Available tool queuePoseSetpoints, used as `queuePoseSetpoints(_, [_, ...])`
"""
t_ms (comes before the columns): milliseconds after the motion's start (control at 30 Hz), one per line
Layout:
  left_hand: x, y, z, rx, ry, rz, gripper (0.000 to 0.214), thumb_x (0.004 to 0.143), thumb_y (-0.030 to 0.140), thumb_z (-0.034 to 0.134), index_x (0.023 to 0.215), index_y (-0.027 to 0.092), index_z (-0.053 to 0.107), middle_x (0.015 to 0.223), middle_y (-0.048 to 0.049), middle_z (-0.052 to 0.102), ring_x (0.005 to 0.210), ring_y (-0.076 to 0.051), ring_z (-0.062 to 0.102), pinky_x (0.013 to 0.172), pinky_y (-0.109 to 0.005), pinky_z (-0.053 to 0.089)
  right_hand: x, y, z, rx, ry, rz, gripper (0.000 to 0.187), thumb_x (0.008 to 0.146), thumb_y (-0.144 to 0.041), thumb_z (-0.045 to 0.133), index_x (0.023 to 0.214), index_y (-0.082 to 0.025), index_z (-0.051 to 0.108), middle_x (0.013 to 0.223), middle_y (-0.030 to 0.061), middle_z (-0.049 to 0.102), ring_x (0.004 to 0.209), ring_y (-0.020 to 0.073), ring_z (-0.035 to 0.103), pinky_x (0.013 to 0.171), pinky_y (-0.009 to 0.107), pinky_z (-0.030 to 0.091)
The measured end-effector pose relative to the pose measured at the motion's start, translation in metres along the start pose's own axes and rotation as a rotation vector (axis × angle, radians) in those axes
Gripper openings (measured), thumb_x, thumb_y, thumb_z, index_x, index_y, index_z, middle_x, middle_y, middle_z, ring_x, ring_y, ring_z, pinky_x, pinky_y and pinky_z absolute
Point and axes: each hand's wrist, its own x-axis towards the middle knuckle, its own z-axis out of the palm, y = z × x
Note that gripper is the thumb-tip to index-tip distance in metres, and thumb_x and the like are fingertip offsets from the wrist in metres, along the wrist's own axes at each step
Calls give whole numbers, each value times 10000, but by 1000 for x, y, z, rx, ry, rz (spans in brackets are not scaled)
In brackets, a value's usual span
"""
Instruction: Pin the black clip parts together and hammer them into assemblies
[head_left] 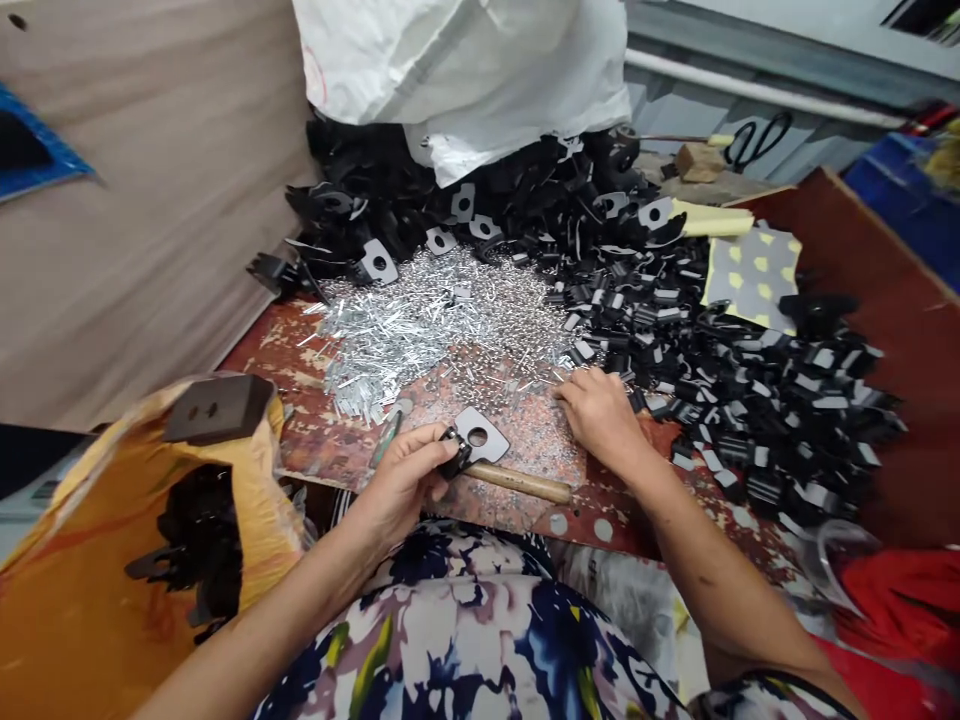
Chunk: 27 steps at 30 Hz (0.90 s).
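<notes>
My left hand (411, 465) is closed on a black plastic clip (453, 455), thumb on top. A grey pad with a round hole (491, 437) adjoins the clip. Just below it lies a wooden handle (525, 482); the tool's other end is hidden by my left hand. My right hand (600, 415) rests at the near right edge of a heap of small metal pins (495, 320), its fingertips pressed together. Whatever those fingers hold is too small to make out. Longer shiny metal strips (382, 340) lie heaped at the left.
Small black clips (750, 400) are piled on the right, larger black parts (525, 195) at the back under a white sack (465, 70). A yellow bag (90, 600) of black parts stands at left. Scissors (757, 140) and a brown board (862, 250) are at right.
</notes>
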Motion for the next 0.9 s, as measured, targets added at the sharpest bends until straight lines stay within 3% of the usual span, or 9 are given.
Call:
queuePoseSetpoints(267, [2, -4, -3, -12, -4, 1, 328, 700, 392, 843, 635, 157, 624, 621, 49, 430, 486, -61, 341, 383, -167, 331, -2, 0, -13, -4, -89, -56, 152, 989, -180, 559, 907, -211, 684, 917, 63, 670, 910, 245, 497, 776, 381, 282])
queuePoseSetpoints(433, [2, -3, -2, -70, -8, 17, 319, 697, 355, 847, 601, 165, 609, 601, 45, 432, 481, -65, 338, 380, -181, 336, -11, -5, -5, -125, -97, -101, 224, 1004, -131, 460, 907, -179, 656, 918, 114, 658, 892, 274, 510, 789, 409, 336])
queuePoseSetpoints(567, [2, 0, 0, -190, 7, 50, 294, 699, 411, 834, 666, 175, 661, 658, 12, 534, 518, -93, 438, 384, -203, 383, -12, -12, -9, 172, 58, 47, 196, 1003, -144, 451, 935, -186, 630, 851, 91, 629, 824, 247, 545, 760, 388, 411])
queuePoseSetpoints(633, [2, 1, 1, -224, 29, 54, 321, 719, 472, 817, 710, 179, 685, 679, -3, 585, 521, -103, 474, 372, -204, 382, -6, -26, -24, 442, 158, 54, 163, 1008, -157, 475, 972, -204, 627, 883, 70, 631, 849, 223, 581, 779, 369, 457])
queuePoseSetpoints(733, [4, 0, 3, -216, 24, 59, 321, 736, 457, 826, 720, 165, 694, 685, -13, 606, 525, -96, 480, 353, -178, 345, 8, -64, -52, 744, 231, -51, 199, 1013, -124, 485, 1039, -235, 648, 971, 54, 655, 932, 198, 618, 821, 355, 499])
queuePoseSetpoints(800, [5, -2, 3, -230, 20, 77, 300, 734, 408, 846, 702, 160, 681, 666, 1, 580, 517, -87, 458, 342, -163, 331, 18, -92, -65, 837, 230, -122, 191, 1015, -122, 504, 1070, -233, 650, 967, 42, 671, 922, 185, 622, 816, 346, 505])
queuePoseSetpoints(900, [4, -4, 2, -287, 30, 99, 285, 743, 383, 857, 718, 165, 676, 653, 22, 543, 520, -86, 457, 339, -155, 359, 29, -122, -66, 858, 215, -171, 128, 1020, -144, 528, 1065, -204, 632, 920, 31, 676, 867, 169, 609, 797, 330, 494])
